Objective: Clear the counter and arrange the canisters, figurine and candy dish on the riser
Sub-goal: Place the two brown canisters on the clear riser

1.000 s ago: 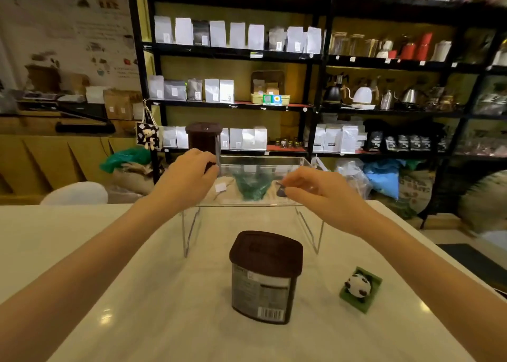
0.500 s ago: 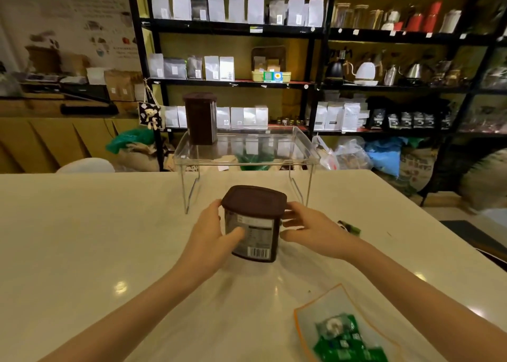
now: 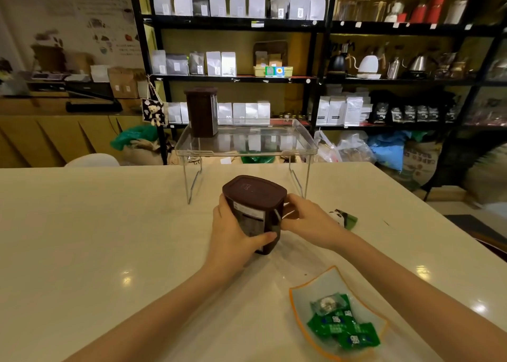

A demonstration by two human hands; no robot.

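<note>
Coffee shop: shelves of bagged coffee, kettles, burlap sacks.

Person, seen from a head-worn camera: two bare forearms and two hands in view.

Left hand: bare; no ring, glove or bandage visible. Thumb and fingers uncovered; nails short where they show.

Right hand: bare; no ring or glove visible.

Wrists, below the fingers: no watch, bracelet or band on either.

Forearms: uncovered up to the frame edge; no sleeve or cuff shows. No visible markings or tattoos.
</note>
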